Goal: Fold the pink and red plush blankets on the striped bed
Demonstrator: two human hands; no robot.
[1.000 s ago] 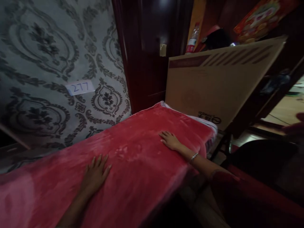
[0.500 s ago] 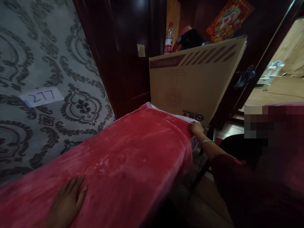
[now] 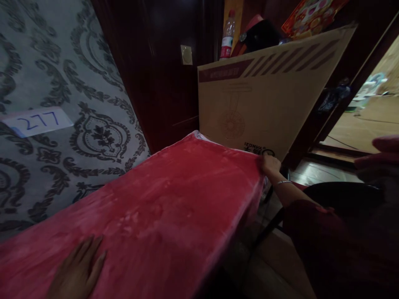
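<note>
A red plush cover [image 3: 174, 195] with a pale edge lies over a long raised surface running away from me along the wall. My left hand [image 3: 76, 268] rests flat on the cover at the lower left, its fingers stretched out. At the far right corner, my right hand [image 3: 270, 165], with a silver bracelet on its wrist, is closed on the cover's edge. Its fingertips are partly hidden. From that corner the cloth drops down the right side, where the shadow hides its lower part.
A large cardboard box [image 3: 249, 99] stands behind the far end, with a plastic bottle [image 3: 227, 37] above it. Patterned wallpaper [image 3: 102, 133] with a "277" paper [image 3: 39, 121] flanks the left. At right are a black round seat [image 3: 343, 189] and a doorway [image 3: 374, 108].
The far right corner of the cover is drawn further out, and the fold along it has flattened. My right hand keeps its hold. My left hand stays flat. The view has shifted slightly.
</note>
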